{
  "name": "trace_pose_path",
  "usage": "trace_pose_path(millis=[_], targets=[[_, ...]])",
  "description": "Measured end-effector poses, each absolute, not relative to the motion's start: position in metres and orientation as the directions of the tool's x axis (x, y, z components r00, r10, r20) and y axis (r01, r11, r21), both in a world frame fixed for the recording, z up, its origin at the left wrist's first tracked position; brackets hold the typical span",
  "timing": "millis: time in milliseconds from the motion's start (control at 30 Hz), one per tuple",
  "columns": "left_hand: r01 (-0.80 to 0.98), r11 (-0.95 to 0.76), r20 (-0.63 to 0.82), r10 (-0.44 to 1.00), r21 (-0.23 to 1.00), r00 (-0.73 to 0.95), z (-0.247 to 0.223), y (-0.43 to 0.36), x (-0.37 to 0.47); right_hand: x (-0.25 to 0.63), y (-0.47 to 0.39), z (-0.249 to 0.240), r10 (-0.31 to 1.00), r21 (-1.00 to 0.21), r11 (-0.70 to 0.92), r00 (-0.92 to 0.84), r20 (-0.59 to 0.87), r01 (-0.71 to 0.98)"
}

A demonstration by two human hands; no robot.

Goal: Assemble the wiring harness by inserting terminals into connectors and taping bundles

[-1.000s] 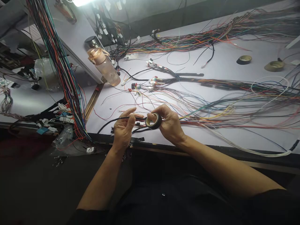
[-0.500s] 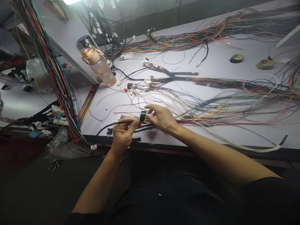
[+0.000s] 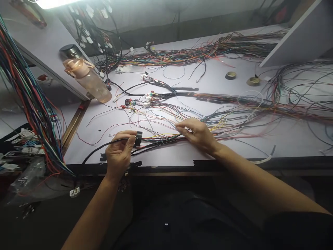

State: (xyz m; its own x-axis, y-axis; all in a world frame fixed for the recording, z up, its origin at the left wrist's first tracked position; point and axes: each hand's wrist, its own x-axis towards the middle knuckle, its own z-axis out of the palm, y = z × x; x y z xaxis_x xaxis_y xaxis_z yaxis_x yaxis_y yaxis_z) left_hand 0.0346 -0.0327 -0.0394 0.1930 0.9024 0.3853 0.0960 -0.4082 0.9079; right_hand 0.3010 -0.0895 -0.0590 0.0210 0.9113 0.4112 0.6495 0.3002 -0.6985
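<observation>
The left hand pinched a black-sleeved cable, with the black tape roll at its fingertips. To the roll's right, the right hand curled narrowly above the wire bundle; whether it gripped any strand could not be told. Beyond the roll, leftward, was a water bottle.

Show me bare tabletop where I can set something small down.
Two patches of white tabletop look bare: the front strip between left hand and right hand, bordered by the dark bench edge; and behind, between the short black cable and leftmost dark tape roll with yellowish core. Crowded: the middle, under thin multicoloured wires.
</observation>
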Motion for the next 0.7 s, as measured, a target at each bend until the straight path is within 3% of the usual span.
trace_pose_path(millis=[133,233,467,700], targets=[[0.136,-0.422,0.412,0.906,0.896,0.095,-0.045,-0.040,0.036,0.301,-0.106,-0.077,0.880,-0.462,0.352,-0.121,0.459,0.814],[0.064,-0.335,0.335,0.942,0.940,0.014,-0.049,-0.050,0.039,0.302,-0.108,-0.084,0.901,-0.375,0.312,-0.146,0.409,0.873],[-0.187,-0.007,0.001,1.000,0.982,-0.031,-0.059,-0.066,0.041,0.306,-0.108,-0.084,0.927,-0.420,0.289,-0.143,0.346,0.860],[-0.239,0.109,-0.105,0.994,0.965,0.031,-0.063,-0.069,0.033,0.301,-0.084,-0.055,0.965,-0.494,0.247,-0.163,0.206,0.833]])
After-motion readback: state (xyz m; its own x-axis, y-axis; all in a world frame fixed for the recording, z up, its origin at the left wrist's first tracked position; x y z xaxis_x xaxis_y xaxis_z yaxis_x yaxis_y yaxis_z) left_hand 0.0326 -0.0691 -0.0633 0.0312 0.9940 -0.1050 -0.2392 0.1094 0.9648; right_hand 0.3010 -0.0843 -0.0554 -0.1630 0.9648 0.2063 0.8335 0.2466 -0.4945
